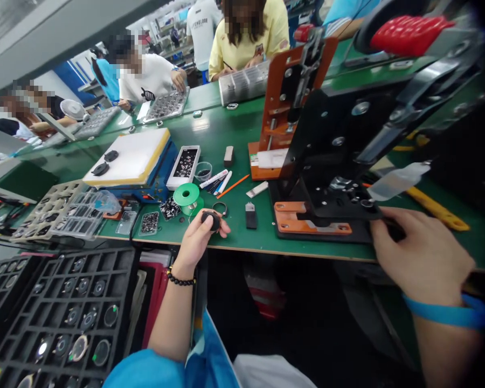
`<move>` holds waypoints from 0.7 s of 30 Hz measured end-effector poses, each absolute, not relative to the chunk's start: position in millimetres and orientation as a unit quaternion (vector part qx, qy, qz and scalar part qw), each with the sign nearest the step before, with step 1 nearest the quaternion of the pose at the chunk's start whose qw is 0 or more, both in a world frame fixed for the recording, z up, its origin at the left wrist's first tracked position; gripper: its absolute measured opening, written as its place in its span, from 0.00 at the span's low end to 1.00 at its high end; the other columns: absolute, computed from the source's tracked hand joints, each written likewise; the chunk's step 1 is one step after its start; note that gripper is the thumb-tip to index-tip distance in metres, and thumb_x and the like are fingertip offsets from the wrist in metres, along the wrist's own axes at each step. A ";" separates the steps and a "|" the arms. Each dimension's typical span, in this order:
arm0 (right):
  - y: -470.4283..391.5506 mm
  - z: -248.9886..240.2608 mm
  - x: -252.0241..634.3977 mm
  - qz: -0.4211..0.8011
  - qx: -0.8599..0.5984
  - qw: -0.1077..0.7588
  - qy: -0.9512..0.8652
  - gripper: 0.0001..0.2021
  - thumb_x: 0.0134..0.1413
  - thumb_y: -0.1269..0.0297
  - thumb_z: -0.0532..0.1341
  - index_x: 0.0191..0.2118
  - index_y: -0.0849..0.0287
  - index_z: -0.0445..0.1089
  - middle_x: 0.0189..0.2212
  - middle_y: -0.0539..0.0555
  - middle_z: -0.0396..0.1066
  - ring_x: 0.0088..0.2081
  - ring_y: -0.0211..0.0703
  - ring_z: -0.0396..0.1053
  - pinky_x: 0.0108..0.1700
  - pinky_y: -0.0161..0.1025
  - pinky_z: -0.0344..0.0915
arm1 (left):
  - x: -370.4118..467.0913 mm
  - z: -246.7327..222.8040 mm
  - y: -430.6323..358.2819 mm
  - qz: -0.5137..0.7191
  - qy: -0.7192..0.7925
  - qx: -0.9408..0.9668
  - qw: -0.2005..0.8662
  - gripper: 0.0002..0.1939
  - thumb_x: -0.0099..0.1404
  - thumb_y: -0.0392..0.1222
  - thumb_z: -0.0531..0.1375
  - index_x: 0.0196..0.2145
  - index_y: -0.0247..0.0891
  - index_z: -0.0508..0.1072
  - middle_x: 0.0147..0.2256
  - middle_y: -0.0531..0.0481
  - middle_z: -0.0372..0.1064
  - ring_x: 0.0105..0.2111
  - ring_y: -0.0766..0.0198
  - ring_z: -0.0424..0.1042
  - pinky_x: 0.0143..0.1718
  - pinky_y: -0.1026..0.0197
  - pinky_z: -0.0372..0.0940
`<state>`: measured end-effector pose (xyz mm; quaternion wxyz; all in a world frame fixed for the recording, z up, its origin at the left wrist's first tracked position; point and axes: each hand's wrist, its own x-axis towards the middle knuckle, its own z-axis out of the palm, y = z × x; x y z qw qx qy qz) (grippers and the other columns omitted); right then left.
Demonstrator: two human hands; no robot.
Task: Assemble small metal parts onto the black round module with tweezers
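My left hand (pixel 200 234), with a beaded bracelet on its wrist, is closed around a small round black watch case (pixel 210 220) above the bench's front edge. My thumb presses on the case. At the right, my right hand (pixel 420 253) reaches to the side of a black hand press (pixel 327 156). Its fingers are curled against the end of the press's plate, and the fingertips are partly hidden, so what they hold cannot be made out. An orange fixture (pixel 286 222) lies under the plate. A black ring-shaped piece (pixel 220 208) lies just behind my left hand.
A green solder spool (pixel 187 195), screw tray (pixel 185 166), pens (pixel 225 183) and a small black block (pixel 250 216) lie on the green bench. Behind stands an orange press (pixel 278 102). A compartment tray of watch parts (pixel 117 285) sits lower left. Several co-workers sit across.
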<state>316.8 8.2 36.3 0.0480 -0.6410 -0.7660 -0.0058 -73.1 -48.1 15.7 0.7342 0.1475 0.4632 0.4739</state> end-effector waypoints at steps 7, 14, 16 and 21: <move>5.0 35.8 317.0 0.014 -0.657 0.027 -0.753 0.28 0.76 0.49 0.49 0.48 0.66 0.81 0.41 0.60 0.77 0.44 0.58 0.74 0.37 0.49 0.63 | -73.7 15.6 -47.0 0.482 0.443 0.128 0.745 0.10 0.80 0.42 0.54 0.46 0.35 0.72 0.34 0.47 0.73 0.35 0.66 0.71 0.40 0.60 0.63; 4.0 32.8 319.5 0.012 -0.659 0.032 -0.751 0.28 0.76 0.48 0.50 0.48 0.66 0.80 0.41 0.61 0.77 0.43 0.57 0.75 0.37 0.49 0.62 | -76.3 17.3 -44.3 0.501 0.406 0.103 0.757 0.09 0.78 0.43 0.55 0.43 0.35 0.71 0.34 0.46 0.73 0.35 0.64 0.71 0.41 0.60 0.62; 3.4 31.9 321.6 0.020 -0.669 0.025 -0.742 0.30 0.75 0.46 0.49 0.48 0.67 0.81 0.42 0.62 0.77 0.44 0.58 0.76 0.38 0.50 0.63 | -76.8 17.7 -43.1 0.506 0.399 0.098 0.758 0.09 0.76 0.43 0.56 0.41 0.35 0.71 0.34 0.46 0.73 0.35 0.64 0.71 0.40 0.61 0.63; 2.7 31.7 323.0 0.023 -0.669 0.021 -0.743 0.29 0.75 0.47 0.49 0.48 0.66 0.80 0.43 0.61 0.77 0.46 0.60 0.76 0.39 0.50 0.65 | -76.2 17.7 -43.0 0.513 0.372 0.085 0.769 0.11 0.77 0.43 0.56 0.39 0.35 0.73 0.35 0.45 0.75 0.35 0.64 0.72 0.37 0.63 0.64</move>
